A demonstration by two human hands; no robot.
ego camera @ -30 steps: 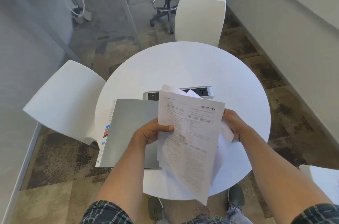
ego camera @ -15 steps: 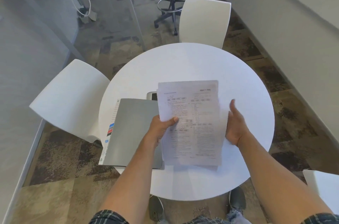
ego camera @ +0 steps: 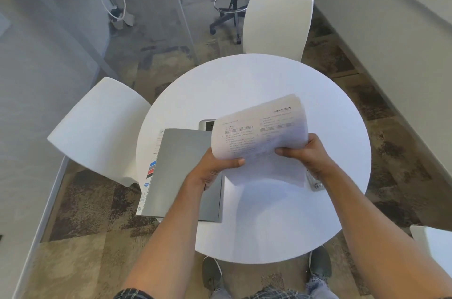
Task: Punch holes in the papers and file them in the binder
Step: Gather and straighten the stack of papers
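Observation:
A stack of printed white papers (ego camera: 259, 132) hangs tilted and curled above the round white table (ego camera: 244, 83). My left hand (ego camera: 215, 171) grips its near left corner, thumb on top. My right hand (ego camera: 308, 154) grips the near right edge, thumb on the sheet. A closed grey binder (ego camera: 181, 176) with coloured index tabs lies on the table's left side, partly under my left wrist. Behind the papers, only the left end of the silver hole punch (ego camera: 206, 125) shows. A small grey object (ego camera: 315, 183) peeks out below my right wrist.
White chairs stand at the table's left (ego camera: 97, 127), far side (ego camera: 276, 27) and near right corner (ego camera: 435, 245). A black office stool (ego camera: 232, 5) is farther back. My shoes (ego camera: 211, 274) are under the table's near edge.
The papers went from loosely splayed, to squared flat, to tilted and curled. My right hand, which pressed the stack's edge with straight fingers, now grips it. The view shifted slightly.

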